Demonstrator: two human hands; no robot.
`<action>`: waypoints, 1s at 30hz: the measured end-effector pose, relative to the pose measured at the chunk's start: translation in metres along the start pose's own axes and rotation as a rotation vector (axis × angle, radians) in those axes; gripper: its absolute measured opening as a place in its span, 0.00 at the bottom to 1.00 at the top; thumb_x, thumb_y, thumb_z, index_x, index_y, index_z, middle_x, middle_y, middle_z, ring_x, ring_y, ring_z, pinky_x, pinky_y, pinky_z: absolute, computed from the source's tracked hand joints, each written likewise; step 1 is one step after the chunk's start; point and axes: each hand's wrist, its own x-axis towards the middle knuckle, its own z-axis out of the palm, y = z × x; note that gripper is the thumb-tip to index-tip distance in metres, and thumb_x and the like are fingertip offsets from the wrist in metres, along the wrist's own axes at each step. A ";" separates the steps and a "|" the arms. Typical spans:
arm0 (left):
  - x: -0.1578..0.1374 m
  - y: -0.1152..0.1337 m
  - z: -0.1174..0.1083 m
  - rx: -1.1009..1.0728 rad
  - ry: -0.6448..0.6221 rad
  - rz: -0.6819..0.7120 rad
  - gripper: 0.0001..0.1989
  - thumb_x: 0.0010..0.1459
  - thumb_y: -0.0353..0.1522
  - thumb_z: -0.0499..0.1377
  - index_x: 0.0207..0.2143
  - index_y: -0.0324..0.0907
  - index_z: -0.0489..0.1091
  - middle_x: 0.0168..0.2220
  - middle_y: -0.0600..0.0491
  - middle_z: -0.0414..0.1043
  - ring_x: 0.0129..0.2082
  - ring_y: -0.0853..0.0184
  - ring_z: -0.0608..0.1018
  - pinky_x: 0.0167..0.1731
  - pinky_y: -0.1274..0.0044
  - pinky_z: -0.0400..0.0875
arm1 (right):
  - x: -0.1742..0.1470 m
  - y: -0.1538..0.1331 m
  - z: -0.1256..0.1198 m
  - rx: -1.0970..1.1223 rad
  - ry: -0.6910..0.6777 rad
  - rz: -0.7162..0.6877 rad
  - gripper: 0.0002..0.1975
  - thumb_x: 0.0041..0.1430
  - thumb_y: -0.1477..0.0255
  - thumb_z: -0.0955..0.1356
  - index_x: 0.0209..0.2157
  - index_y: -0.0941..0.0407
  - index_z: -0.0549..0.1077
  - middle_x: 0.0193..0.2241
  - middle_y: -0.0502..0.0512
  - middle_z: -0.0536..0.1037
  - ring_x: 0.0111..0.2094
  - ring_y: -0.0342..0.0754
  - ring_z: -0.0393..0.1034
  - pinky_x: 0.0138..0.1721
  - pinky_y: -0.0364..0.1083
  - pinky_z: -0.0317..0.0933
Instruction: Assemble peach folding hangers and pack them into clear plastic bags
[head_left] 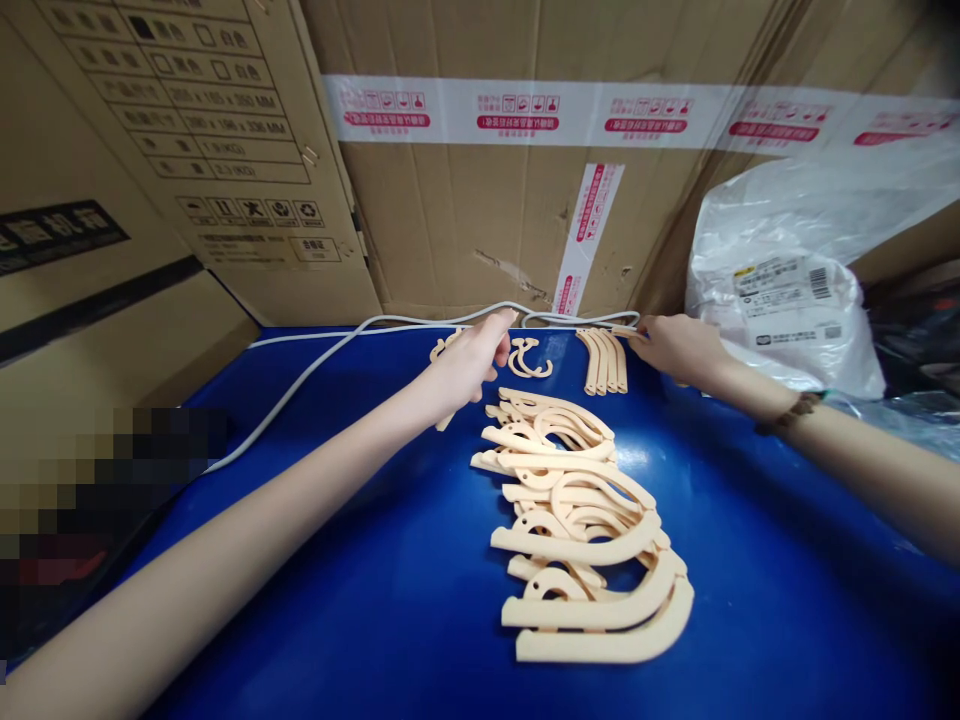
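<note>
My left hand [484, 355] reaches to the back of the blue table, its fingers curled and closed; whatever they hold is hidden. Beside it lie cream plastic hooks [531, 358], and more cream pieces [444, 347] are partly covered by the hand. At the back right, the closed fingers of my right hand [686, 350] grip the end of a cream hanger arm [624, 331]. Just below that lies a row of several curved hanger arms [604, 362]. A long stack of folded cream hangers [592, 540] overlaps down the middle of the table.
A grey-white cable [300, 385] runs along the back of the blue table [360, 600]. Tall cardboard boxes [465, 210] wall off the back and left. White plastic packaging with a label [787, 290] lies at the back right, next to dark bags [919, 340].
</note>
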 end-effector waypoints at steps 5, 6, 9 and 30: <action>-0.002 0.000 -0.003 -0.082 0.033 -0.019 0.21 0.64 0.48 0.49 0.28 0.41 0.62 0.27 0.55 0.61 0.19 0.74 0.60 0.14 0.84 0.48 | 0.003 0.001 -0.002 0.022 0.015 -0.014 0.22 0.64 0.59 0.61 0.46 0.59 0.77 0.40 0.68 0.81 0.43 0.62 0.76 0.37 0.50 0.63; -0.002 0.001 -0.003 -0.112 0.028 -0.031 0.21 0.64 0.48 0.50 0.28 0.41 0.62 0.27 0.55 0.61 0.19 0.75 0.61 0.14 0.84 0.49 | 0.003 0.002 -0.004 0.037 0.018 -0.020 0.23 0.65 0.59 0.61 0.47 0.59 0.77 0.39 0.67 0.81 0.42 0.61 0.76 0.36 0.50 0.63; 0.001 0.001 -0.007 -0.197 -0.002 -0.034 0.20 0.65 0.47 0.51 0.28 0.41 0.63 0.26 0.56 0.61 0.18 0.76 0.62 0.14 0.84 0.52 | 0.001 0.002 -0.007 0.072 0.019 -0.019 0.23 0.65 0.58 0.60 0.47 0.59 0.77 0.39 0.66 0.82 0.42 0.60 0.76 0.36 0.49 0.62; -0.011 0.033 0.010 -0.066 0.000 0.175 0.13 0.67 0.26 0.55 0.26 0.37 0.65 0.19 0.61 0.63 0.14 0.79 0.67 0.16 0.85 0.61 | -0.075 -0.069 -0.073 1.121 -0.213 -0.419 0.16 0.56 0.57 0.70 0.26 0.55 0.74 0.22 0.50 0.71 0.23 0.42 0.61 0.24 0.44 0.52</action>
